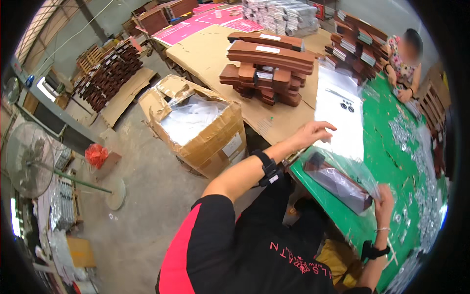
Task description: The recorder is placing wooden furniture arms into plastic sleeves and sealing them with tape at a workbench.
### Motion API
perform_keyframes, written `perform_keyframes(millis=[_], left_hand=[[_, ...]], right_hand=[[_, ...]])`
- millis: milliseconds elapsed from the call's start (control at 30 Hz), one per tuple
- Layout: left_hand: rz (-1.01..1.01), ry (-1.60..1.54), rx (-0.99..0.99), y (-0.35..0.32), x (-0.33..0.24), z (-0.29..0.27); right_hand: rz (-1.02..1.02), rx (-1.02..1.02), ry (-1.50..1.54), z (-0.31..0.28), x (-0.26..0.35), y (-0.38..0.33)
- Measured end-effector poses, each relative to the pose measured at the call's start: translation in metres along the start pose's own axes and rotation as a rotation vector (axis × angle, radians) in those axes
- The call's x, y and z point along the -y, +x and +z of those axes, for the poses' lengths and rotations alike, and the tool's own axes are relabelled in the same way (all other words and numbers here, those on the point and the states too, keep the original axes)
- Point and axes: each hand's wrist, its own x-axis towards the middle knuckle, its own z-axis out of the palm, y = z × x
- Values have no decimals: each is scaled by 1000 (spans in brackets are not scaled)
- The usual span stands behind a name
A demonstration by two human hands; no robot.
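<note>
One clear plastic bag (361,172), pinched by the right hand (384,200), lower right, wraps a brown wooden block (338,183); left hand (313,134) loosely spread. Bagging, seemingly; tucking next wants both.

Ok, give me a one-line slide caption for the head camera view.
Right hand grips a clear bag holding a brown piece on a green table; left hand open nearby.

Right hand (384,200) on plastic bag (339,186)
</note>
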Motion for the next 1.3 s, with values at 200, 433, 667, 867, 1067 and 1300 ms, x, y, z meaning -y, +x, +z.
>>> perform_keyframes(millis=[200,433,667,867,1067,1300], left_hand=[[-60,71,149,-33,53,-16],[-173,213,170,-43,52,30],[167,329,121,-41,58,29],[75,500,-28,-20,51,33],[125,653,-154,32,36,34],[322,438,-176,18,71,49]], right_hand=[[107,-16,48,8,-5,-6],[190,52,196,-1,27,10],[199,12,178,2,32,12],[132,-137,122,9,-16,7],[-10,-228,-219,26,-38,10],[47,-150,-164,31,62,-14]])
